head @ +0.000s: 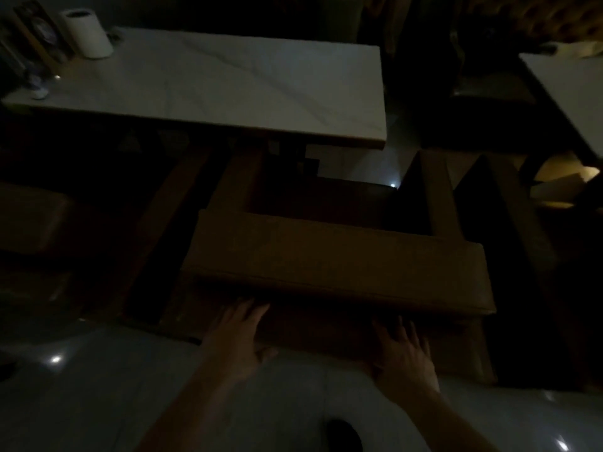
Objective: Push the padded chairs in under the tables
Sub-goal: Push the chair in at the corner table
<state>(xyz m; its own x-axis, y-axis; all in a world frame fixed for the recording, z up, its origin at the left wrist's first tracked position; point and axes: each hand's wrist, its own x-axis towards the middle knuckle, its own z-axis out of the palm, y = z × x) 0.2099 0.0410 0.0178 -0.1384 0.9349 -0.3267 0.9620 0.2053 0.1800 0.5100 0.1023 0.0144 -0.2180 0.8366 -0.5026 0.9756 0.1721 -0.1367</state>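
Observation:
The scene is very dark. A brown padded chair (336, 262) with a thick backrest and two armrests stands in front of a white marble-look table (228, 83), its seat partly under the table's near edge. My left hand (238, 334) lies flat against the back of the chair below the backrest, fingers spread. My right hand (404, 350) presses the same back panel further right, fingers also spread. Neither hand wraps around anything.
Another padded chair (29, 220) stands at the left, and one more (509, 223) is at the right beside a second white table (567, 93). A paper roll (88, 32) and menu holders sit on the first table's far left corner. Glossy floor (98, 386) lies beneath me.

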